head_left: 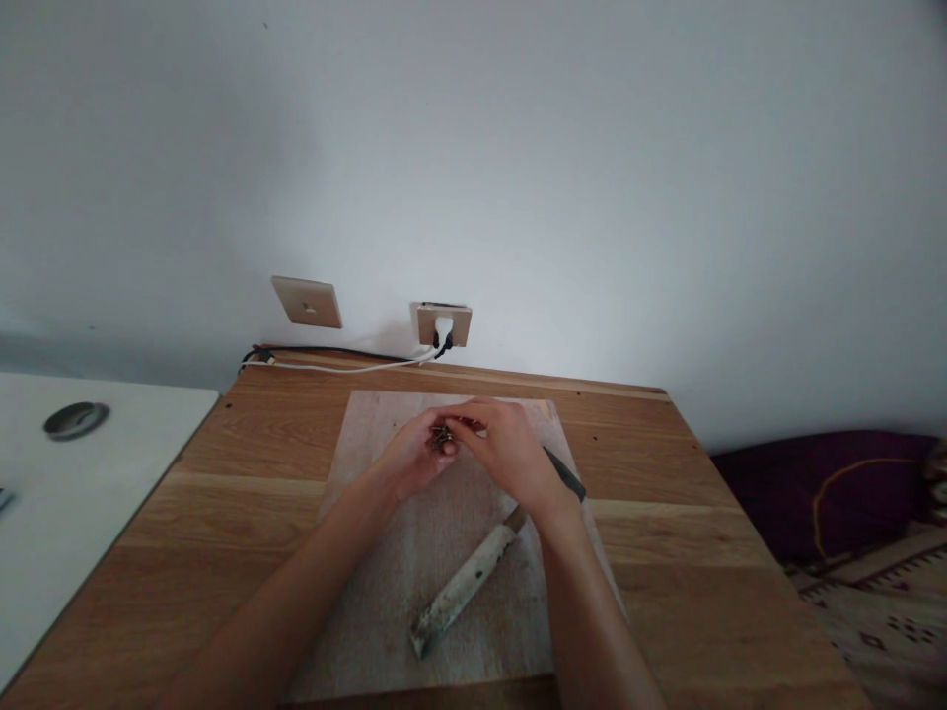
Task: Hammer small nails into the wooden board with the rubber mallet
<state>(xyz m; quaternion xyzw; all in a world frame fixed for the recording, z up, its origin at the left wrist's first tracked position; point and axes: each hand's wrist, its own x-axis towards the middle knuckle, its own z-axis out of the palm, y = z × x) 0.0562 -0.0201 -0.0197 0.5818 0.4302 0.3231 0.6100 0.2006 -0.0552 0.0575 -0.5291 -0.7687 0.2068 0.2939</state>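
Observation:
My left hand (419, 459) is curled, palm up, around a small cluster of nails (442, 436), thin dark metal pieces that point in several directions. Over it reaches my right hand (507, 449), its thumb and fingers pinched together at the cluster; whatever is between the fingertips is too small to make out. Both hands are above a pale wooden board (355, 592). A hammer (470, 577) lies slantwise on that board, its worn whitish handle toward me. Its dark head is partly hidden behind my right wrist.
The board lies on a brown wooden table (666, 602) against a white wall. A socket (460, 323) holds plugs, with cables (347, 368) along the table's back edge. At left is a white surface (89, 503) with a round grey insert (76, 420); purple cloth (784, 483) is at right.

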